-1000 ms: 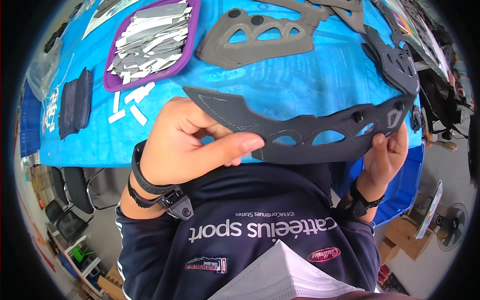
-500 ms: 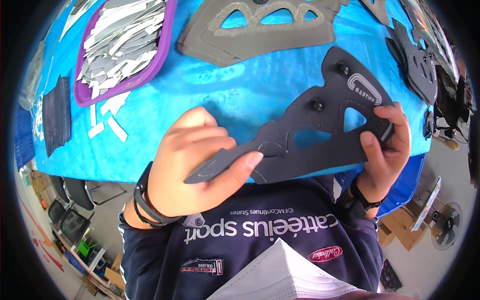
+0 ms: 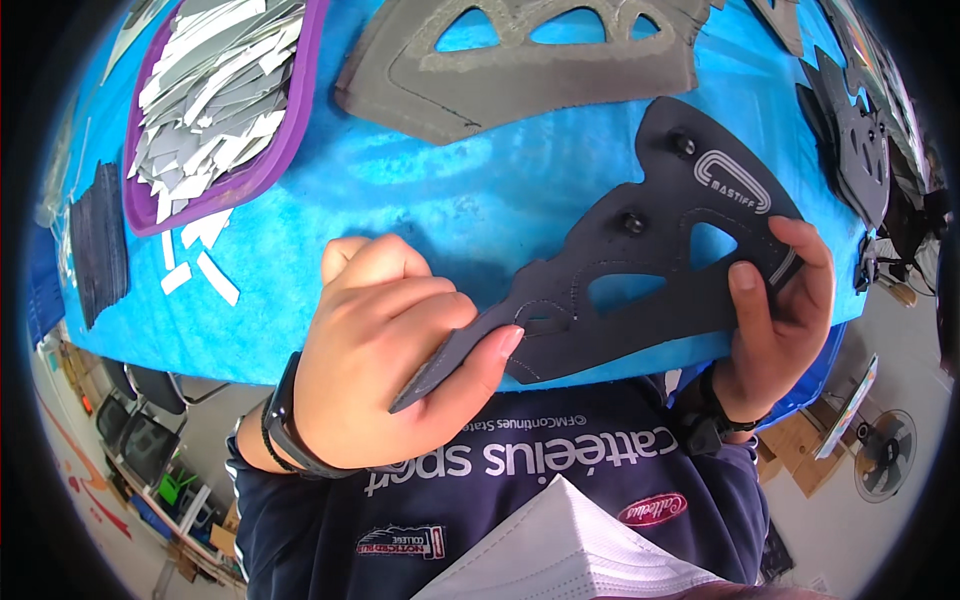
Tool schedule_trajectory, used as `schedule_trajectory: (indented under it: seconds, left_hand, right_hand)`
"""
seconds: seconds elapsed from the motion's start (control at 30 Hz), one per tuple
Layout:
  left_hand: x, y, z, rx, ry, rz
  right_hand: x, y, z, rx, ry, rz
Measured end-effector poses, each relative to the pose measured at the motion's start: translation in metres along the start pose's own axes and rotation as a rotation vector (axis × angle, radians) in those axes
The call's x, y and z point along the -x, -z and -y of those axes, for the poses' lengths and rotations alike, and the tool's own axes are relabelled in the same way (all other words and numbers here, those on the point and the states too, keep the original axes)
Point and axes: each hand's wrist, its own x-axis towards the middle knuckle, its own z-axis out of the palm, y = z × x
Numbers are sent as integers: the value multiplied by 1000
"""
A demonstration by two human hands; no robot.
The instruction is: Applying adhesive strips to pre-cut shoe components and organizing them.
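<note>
Both my hands hold a flat black panel (image 3: pixel 650 335) above the near edge of the blue-covered table. It has cut-out windows, dotted stitch lines, two round black studs and a pale printed mark. My left hand (image 3: pixel 385 350) is closed round its narrow left end, thumb on top; the undersides of those fingers are hidden. At the wide right end, my right hand (image 3: pixel 785 320) pinches the edge, with the thumb on the face and a finger over the corner. Beyond the panel lies a larger grey-brown piece (image 3: pixel 480 95) with similar windows, flat on the table.
At the far left stands a purple tray (image 3: pixel 285 165) heaped with white and grey strips (image 3: pixel 215 100). Loose white strips (image 3: pixel 218 278) lie beside it, near a bundle of dark strips (image 3: pixel 100 240). More black panels (image 3: pixel 855 140) are piled on the right. A blue crate (image 3: pixel 810 375) sits below the table edge.
The panel's narrow left end and my left hand have come slightly nearer to me, with the same grip. My right hand has shifted a little right. The tray appears farther left as the view shifts.
</note>
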Motion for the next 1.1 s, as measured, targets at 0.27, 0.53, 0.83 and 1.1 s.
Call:
schedule_trajectory:
  seconds: [0.27,0.53,0.83,1.1]
  left_hand:
    - [1,-1,1,-16,11,-13]
    - [2,-2,-1,-66,20,-1]
    - [1,-3,-2,-84,18,6]
    - [-1,1,-6,-243,-49,57]
  right_hand:
    - [2,2,-4,63,64,42]
    - [4,2,-3,66,53,33]
    - [4,1,-3,98,87,44]
    - [8,3,-9,459,361,7]
